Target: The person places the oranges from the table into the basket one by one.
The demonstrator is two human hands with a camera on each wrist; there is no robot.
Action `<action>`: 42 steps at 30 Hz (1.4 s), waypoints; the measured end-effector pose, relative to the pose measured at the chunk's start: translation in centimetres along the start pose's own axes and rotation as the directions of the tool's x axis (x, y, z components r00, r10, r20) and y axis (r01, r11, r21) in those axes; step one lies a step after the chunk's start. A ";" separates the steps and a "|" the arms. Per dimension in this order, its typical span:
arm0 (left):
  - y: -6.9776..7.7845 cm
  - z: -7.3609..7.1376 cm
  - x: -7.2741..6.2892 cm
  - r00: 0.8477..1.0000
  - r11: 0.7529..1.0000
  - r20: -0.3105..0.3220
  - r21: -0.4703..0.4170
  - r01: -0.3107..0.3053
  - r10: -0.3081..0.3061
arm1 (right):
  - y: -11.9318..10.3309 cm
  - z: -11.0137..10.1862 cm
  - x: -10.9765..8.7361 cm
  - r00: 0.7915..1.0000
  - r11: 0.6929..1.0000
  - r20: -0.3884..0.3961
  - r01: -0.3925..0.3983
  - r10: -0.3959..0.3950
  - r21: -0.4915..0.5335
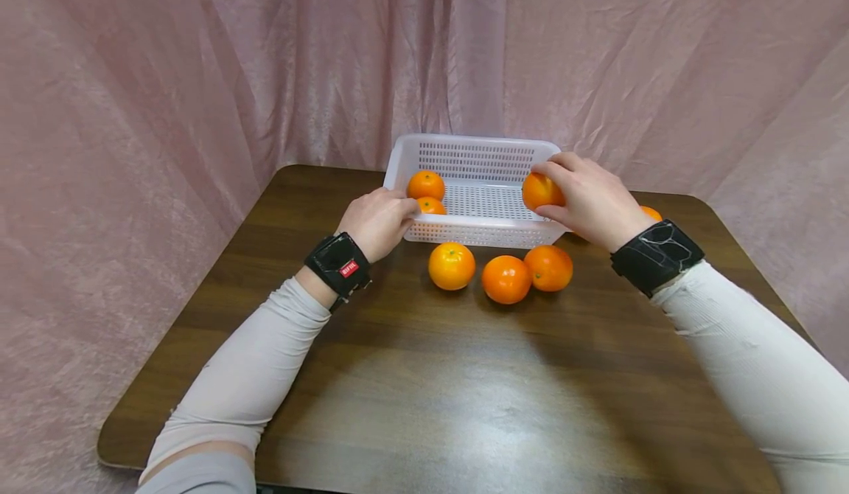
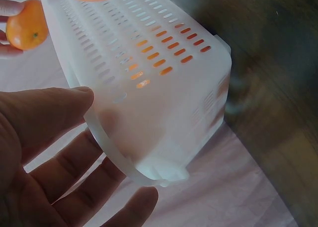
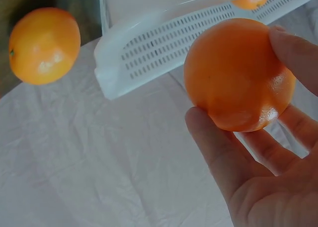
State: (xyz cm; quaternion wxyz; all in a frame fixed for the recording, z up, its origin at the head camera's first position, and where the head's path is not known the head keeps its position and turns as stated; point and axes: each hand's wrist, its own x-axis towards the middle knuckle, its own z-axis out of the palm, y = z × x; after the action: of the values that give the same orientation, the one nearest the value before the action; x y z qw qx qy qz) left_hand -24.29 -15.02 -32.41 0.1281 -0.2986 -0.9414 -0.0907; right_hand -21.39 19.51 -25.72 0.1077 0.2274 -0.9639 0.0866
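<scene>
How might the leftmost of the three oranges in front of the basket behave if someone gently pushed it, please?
The orange would probably roll, being nearly round and loose on a smooth-looking table. Its glossy skin may feel slightly slippery. Pushed away from the person, it would likely soon meet the basket close behind it.

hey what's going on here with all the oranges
A person is handling oranges around a white basket. The right hand holds one orange up at the basket's right end, while the left hand holds the rim at the left. Two oranges lie inside; three more sit on the table in front, and another shows partly behind the right wrist.
</scene>
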 end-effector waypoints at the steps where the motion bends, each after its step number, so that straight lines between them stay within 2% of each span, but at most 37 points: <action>1: 0.0 0.0 0.0 1.000 1.000 -0.002 0.000 0.000 0.000 | -0.1 0.0 0.2 1.000 1.000 0.005 0.001 -0.001 -0.002; 16: 0.0 -0.3 -0.1 1.000 1.000 0.001 -0.008 0.019 -0.019 | -1.1 1.2 3.4 0.998 1.000 0.064 0.022 -0.023 0.005; 25: 0.1 0.0 0.0 1.000 1.000 -0.003 -0.017 0.013 -0.013 | -1.3 2.2 4.3 0.994 1.000 0.111 -0.007 0.007 0.001; 42: 0.0 0.2 -0.1 1.000 1.000 -0.012 -0.001 0.005 -0.005 | -2.9 4.0 6.0 0.987 0.999 0.160 0.005 -0.012 0.039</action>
State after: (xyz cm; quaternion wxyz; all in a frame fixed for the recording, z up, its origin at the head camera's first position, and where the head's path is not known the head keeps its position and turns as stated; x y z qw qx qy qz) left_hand -24.24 -14.98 -32.58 0.1332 -0.2958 -0.9413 -0.0933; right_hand -26.01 13.55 -27.70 0.0260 0.2398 -0.9666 0.0862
